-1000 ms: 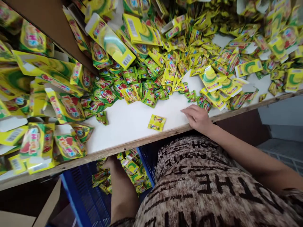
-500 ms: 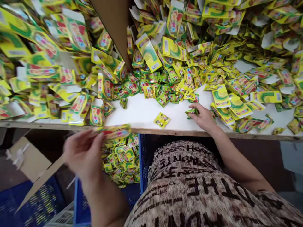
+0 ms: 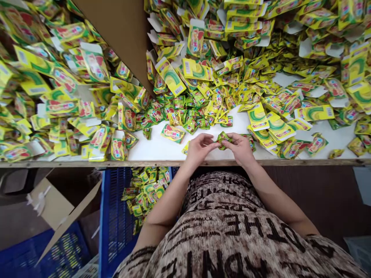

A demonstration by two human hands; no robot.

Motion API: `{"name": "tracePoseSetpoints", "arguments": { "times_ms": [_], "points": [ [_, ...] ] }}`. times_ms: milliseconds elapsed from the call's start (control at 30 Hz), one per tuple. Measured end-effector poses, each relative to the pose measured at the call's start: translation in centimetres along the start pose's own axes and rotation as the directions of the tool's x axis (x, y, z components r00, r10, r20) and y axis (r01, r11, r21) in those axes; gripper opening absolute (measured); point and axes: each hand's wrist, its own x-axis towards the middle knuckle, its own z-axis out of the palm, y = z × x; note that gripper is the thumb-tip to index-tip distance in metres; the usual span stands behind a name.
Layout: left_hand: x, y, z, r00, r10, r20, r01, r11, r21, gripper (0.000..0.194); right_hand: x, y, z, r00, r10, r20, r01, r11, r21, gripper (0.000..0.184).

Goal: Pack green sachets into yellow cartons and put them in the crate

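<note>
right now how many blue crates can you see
2: one blue crate holding packets, below the table; another blue crate at the picture's bottom left. More may be hidden.

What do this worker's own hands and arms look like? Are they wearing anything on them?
The left hand and right hand are ungloved. The forearms are bare, with no watch or bracelet visible. The short sleeves match the mottled brown-and-beige shirt, printed with dark lettering.
</note>
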Motion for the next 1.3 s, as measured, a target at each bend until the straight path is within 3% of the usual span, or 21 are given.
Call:
{"name": "tracePoseSetpoints", "arguments": {
  "times_ms": [67, 133, 200, 300, 367, 400, 500, 567, 633, 700, 800, 900, 1033, 1100, 1200, 1300],
  "points": [
    [-0.2, -0.8, 1.9, 0.991, -0.113, 0.068, 0.124, 0.975, -0.182, 0.034, -0.3, -0.4, 0.1, 0.995, 0.056, 0.085, -0.058, 0.998, 0.015, 0.036],
    [-0.3, -1.3, 2.6, 0.973, -0.205, 0.109, 0.230, 0.920, -0.318, 0.033, -0.5, -0.6, 0.0, 0.974, 0.129, 0.187, -0.136, 0.990, 0.024, 0.040],
    [-0.7, -1.4, 2.6, 0.965, -0.237, 0.110, 0.260, 0.911, -0.321, 0.030, -0.5, -0.5, -0.3, 0.955, 0.162, 0.246, -0.168, 0.986, 0.001, 0.039],
    [-1.7, -1.4, 1.4, 0.996, -0.076, 0.056, 0.076, 0.997, 0.013, 0.020, -0.4, 0.2, -0.8, 0.969, 0.104, 0.224, -0.073, 0.987, -0.142, 0.029],
    [-2.4, -1.5, -0.3, 0.997, 0.079, -0.021, -0.067, 0.942, 0.329, 0.016, -0.1, 0.8, -1.3, 0.987, 0.022, 0.156, 0.021, 0.962, -0.271, 0.024],
    [-2.7, -1.6, -1.4, 0.986, 0.139, -0.096, -0.077, 0.876, 0.476, 0.014, 0.2, 1.0, -1.5, 0.993, -0.013, 0.122, 0.050, 0.949, -0.311, 0.022],
    [-3.4, -2.0, -4.4, 0.921, 0.194, -0.337, 0.142, 0.638, 0.757, 0.020, 1.0, 1.5, -2.1, 0.997, -0.051, 0.049, 0.063, 0.952, -0.300, 0.023],
    [-3.4, -2.1, -5.4, 0.923, 0.135, -0.361, 0.242, 0.526, 0.815, 0.027, 1.4, 1.6, -2.2, 0.998, -0.037, 0.041, 0.047, 0.965, -0.258, 0.025],
    [-3.3, -2.2, -5.3, 0.951, 0.063, -0.304, 0.227, 0.527, 0.819, 0.024, 1.6, 1.4, -1.9, 0.999, -0.024, 0.041, 0.033, 0.970, -0.242, 0.026],
    [-2.9, -2.2, -4.4, 0.963, 0.002, -0.270, 0.209, 0.627, 0.750, 0.022, 1.3, 1.1, -1.3, 0.998, -0.005, 0.065, 0.018, 0.977, -0.214, 0.027],
    [-2.2, -2.3, -2.2, 0.961, -0.093, -0.261, 0.218, 0.835, 0.505, 0.024, 0.5, 0.5, 0.2, 0.987, 0.044, 0.154, -0.024, 0.991, -0.128, 0.031],
    [-1.6, -2.1, -0.4, 0.975, -0.172, -0.138, 0.202, 0.948, 0.245, 0.033, -0.1, 0.3, 1.4, 0.982, 0.071, 0.173, -0.056, 0.994, -0.092, 0.032],
    [-1.3, -1.0, 1.1, 0.963, -0.230, 0.142, 0.240, 0.969, -0.057, 0.045, -0.2, 0.8, 1.1, 0.993, 0.093, 0.070, -0.082, 0.986, -0.142, 0.029],
    [-1.4, -0.5, 1.5, 0.945, -0.239, 0.223, 0.279, 0.945, -0.172, 0.049, -0.1, 1.0, 0.5, 0.996, 0.075, 0.055, -0.061, 0.975, -0.213, 0.027],
    [-1.3, -0.4, 1.9, 0.951, -0.259, 0.169, 0.295, 0.924, -0.242, 0.040, 0.1, 1.1, -0.3, 0.996, 0.015, 0.088, 0.014, 0.948, -0.319, 0.024],
    [-1.3, -0.7, 2.2, 0.954, -0.262, 0.143, 0.293, 0.912, -0.287, 0.039, 0.3, 1.0, -0.8, 0.999, -0.010, 0.044, 0.023, 0.954, -0.299, 0.031]
  ]
}}
